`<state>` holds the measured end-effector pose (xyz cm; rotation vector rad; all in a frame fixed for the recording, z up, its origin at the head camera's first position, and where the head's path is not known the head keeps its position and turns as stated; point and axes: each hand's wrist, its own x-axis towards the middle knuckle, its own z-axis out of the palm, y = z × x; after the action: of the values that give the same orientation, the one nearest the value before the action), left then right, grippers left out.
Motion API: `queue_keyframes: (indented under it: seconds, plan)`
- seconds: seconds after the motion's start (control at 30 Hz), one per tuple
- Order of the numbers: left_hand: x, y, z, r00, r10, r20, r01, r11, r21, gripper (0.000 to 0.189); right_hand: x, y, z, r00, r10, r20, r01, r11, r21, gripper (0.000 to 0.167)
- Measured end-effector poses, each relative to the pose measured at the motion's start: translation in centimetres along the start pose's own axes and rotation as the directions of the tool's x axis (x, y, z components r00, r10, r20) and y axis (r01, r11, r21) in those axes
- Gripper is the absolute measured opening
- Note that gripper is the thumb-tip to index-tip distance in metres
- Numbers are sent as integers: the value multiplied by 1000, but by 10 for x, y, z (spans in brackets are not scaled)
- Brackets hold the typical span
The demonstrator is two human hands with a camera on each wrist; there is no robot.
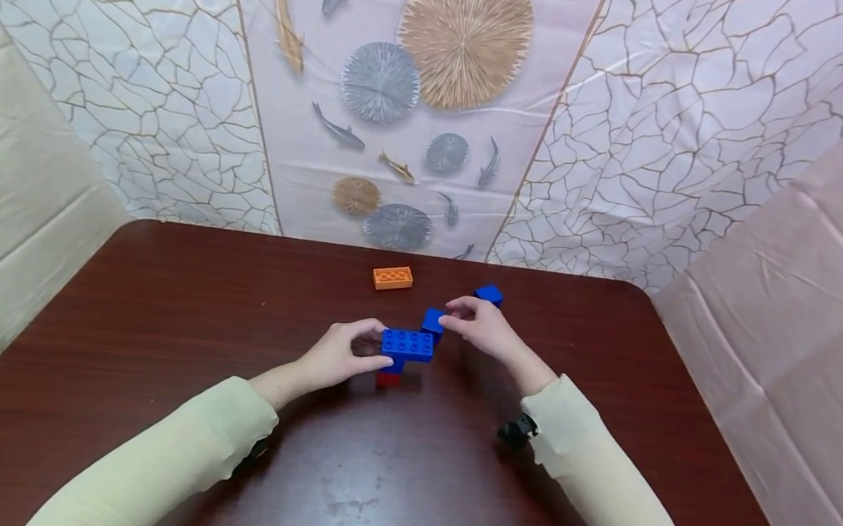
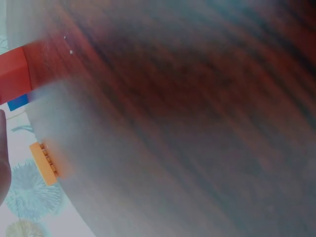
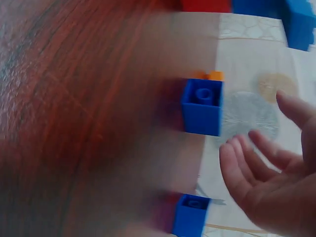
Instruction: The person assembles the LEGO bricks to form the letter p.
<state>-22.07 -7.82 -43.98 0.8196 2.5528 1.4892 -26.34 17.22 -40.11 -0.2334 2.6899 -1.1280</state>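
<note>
A person's left hand [image 1: 341, 356] pinches a stack [image 1: 393, 367] of bricks from the left, thumb at the front and fingers behind, about midway between the left and right edges of the table [image 1: 159, 340]. An eight-stud blue top brick [image 1: 407, 345] juts rightward over more blue, with a red brick [image 1: 388, 379] at the bottom.

The right hand [image 1: 487, 327] reaches in from the right, palm turned inward, fingers loosely bent and the thumb held apart from them, gripping nothing. Just beside its fingertips sits the near block [image 1: 432, 322], small and blue, behind the stack's right end.

Along the table's far edge lie an orange brick [image 1: 393, 278] and, toward the far right corner, the far block [image 1: 490, 294], also blue. The dark, reddish-brown surface has rounded far corners. Pale sleeves [image 1: 172, 442] cover both forearms. Behind hangs a backdrop [image 1: 308, 178] printed with fish, round motifs and cracked lines; plain cream cloth [image 1: 12, 210] flanks the left side.

The right wrist view reveals what the head view does not: the hollow undersides of both small blocks, and a gap between the fingers and the near block. The left wrist view catches the red brick at its edge beside a single blurred finger. Only the head view shows the top brick's studs.
</note>
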Motion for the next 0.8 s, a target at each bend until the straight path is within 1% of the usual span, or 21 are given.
queue_keyframes:
  seconds: [0.07, 0.2, 0.37, 0.43, 0.6, 0.73, 0.8]
  plan:
    - [0, -1, 0, 1000, 0, 4, 0, 1000, -2, 28, 6, 2, 6, 999, 40, -26, -41, 999, -36, 46]
    - [-1, 0, 0, 1000, -13, 9, 13, 1000, -3, 28, 17, 7, 14, 996, 81, -40, -85, 991, -107, 53]
    - [0, 0, -1, 1000, -21, 11, 21, 1000, 0, 29, 25, 9, 19, 988, 153, -13, -154, 981, -119, 58]
    - [0, 0, -1, 1000, -24, 14, 24, 1000, 1, 29, 27, 9, 19, 986, 167, -4, -167, 979, -121, 58]
    - [0, 2, -2, 999, -40, 23, 40, 999, 2, 29, 28, 8, 19, 984, 180, 11, -178, 980, -88, 52]
    - [0, 2, -2, 998, -52, 30, 52, 999, 0, 29, 29, 8, 20, 985, 168, 29, -167, 986, -25, 44]
    - [-1, 2, -2, 998, -56, 34, 56, 998, 1, 29, 29, 9, 21, 986, 166, 34, -167, 986, 23, 39]
